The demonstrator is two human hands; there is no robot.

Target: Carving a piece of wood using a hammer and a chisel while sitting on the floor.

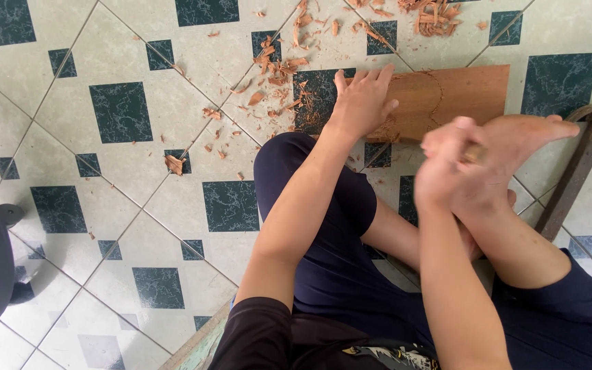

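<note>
Pressing flat with fingers spread, the left hand (362, 103) rests on the near end of a brown wooden board (447, 96) lying on the tiled floor (118, 178). The right hand (447, 164) is blurred, curled into a fist around something small I cannot identify. Wood shavings (282, 68) lie scattered just beyond the board.

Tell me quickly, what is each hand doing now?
Left hand: open, pressed flat on the wooden board.
Right hand: closed around something small; what it holds cannot be told, the hand is blurred.
</note>
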